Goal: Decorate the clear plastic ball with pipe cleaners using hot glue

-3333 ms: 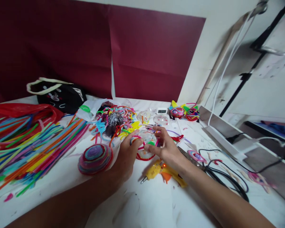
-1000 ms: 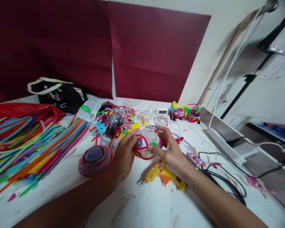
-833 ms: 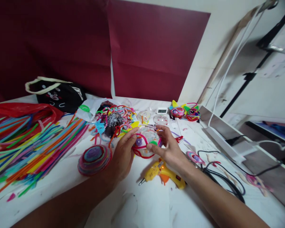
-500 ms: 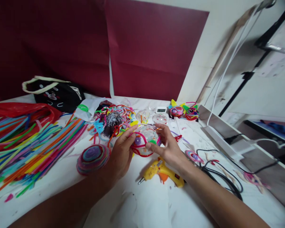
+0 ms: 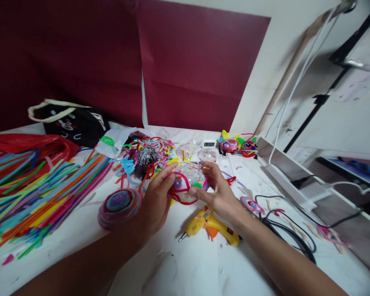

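Observation:
Between both hands is a clear plastic dome point(image 5: 188, 173) with pink and red pipe cleaners curved over it and purple and green coils on its face. My left hand point(image 5: 159, 196) grips its left edge, thumb and fingers closed on the rim. From the right, my right hand point(image 5: 218, 187) holds it too, with the thumb on the front by the green coil and the fingers behind. Just below lies a yellow hot glue gun point(image 5: 209, 225), nozzle to the left. A ball wound in coloured pipe cleaners point(image 5: 119, 206) sits beside my left wrist.
Bundled pipe cleaners point(image 5: 49, 193) cover the table's left side, near a black bag point(image 5: 75, 125). Behind the hands are a tangled pile of pipe cleaners point(image 5: 151, 152), clear domes point(image 5: 207, 155), a small digital clock point(image 5: 209, 144) and finished coloured figures point(image 5: 239, 144). Black cable point(image 5: 288, 234) loops at right.
Both hands keep their hold on the dome, with almost no movement. The view has shifted very slightly.

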Demonstrator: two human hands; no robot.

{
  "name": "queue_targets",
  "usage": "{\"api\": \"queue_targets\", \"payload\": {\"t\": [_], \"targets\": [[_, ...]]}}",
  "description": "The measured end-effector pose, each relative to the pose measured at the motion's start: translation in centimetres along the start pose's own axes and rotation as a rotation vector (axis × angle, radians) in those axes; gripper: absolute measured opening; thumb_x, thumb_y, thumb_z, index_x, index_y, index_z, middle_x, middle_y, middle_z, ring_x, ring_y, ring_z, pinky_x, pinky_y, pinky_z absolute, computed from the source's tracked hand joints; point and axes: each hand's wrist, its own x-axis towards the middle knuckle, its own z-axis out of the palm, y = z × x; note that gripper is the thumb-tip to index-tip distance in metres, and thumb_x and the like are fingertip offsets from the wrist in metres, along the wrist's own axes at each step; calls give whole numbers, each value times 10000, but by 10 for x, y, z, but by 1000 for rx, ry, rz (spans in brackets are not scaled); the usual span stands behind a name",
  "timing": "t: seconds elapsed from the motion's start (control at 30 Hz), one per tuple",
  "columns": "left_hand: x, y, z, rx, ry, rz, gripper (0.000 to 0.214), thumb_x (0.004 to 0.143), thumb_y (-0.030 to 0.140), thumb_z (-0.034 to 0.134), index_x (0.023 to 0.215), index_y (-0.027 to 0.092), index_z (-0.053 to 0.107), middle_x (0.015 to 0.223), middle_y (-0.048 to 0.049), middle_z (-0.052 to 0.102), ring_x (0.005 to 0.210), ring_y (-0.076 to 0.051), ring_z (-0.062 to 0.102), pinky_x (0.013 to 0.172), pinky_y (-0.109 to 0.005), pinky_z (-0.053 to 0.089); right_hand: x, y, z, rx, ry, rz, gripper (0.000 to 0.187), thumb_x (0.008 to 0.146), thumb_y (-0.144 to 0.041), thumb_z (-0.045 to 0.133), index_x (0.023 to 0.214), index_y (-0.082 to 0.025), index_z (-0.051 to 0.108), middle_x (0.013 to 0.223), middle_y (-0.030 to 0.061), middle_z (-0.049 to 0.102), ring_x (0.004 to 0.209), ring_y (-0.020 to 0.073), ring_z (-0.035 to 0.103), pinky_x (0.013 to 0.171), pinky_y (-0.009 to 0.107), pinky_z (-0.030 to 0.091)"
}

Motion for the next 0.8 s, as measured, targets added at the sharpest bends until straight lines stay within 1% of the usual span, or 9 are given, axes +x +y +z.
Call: {"api": "queue_targets", "payload": {"t": [0.3, 0.43, 0.57, 0.7, 0.8], "targets": [[1, 0, -1, 7, 13, 5, 367, 752, 241, 711, 1115, 189, 683, 1020, -36, 723, 840, -147, 630, 716, -210, 497, 1, 0, 0, 26, -26, -12, 695, 676, -329, 791, 1252, -270, 405, 1201, 56, 528, 1116, 222, 535, 946, 352, 424], [1, -1, -1, 8, 11, 6, 358, 762, 241, 703, 1115, 187, 683, 1033, -39, 720, 887, -153, 627, 753, -214, 506, 2, -1, 1, -1, -6, -8, 681, 674, -336, 787, 1243, -275, 416, 1212, 54, 519, 1138, 224, 513, 968, 363, 405], [1, -2, -1, -10, -6, 7, 350, 763, 231, 705, 1111, 200, 686, 991, -29, 728, 852, -140, 632, 719, -197, 506, 2, 0, 1, 12, 1, -15, 672, 671, -326, 786, 1234, -276, 423, 1204, 48, 517, 1127, 219, 511, 967, 358, 402], [1, -2, 0, -6, 7, 6, 331, 771, 215, 696, 1101, 194, 689, 1003, -27, 728, 821, -122, 633, 694, -176, 502, 1, 0, 0, 16, -2, -19, 668, 668, -310, 783, 1231, -280, 425, 1183, 41, 515, 1122, 217, 502, 962, 355, 400], [0, -2, 1, 4, 14, 11, 325, 782, 216, 682, 1105, 184, 685, 1027, -33, 724, 864, -133, 638, 727, -186, 508, 2, 0, 0, -5, 7, -3, 653, 669, -315, 773, 1224, -282, 432, 1185, 36, 501, 1155, 222, 461, 986, 365, 373]]}}
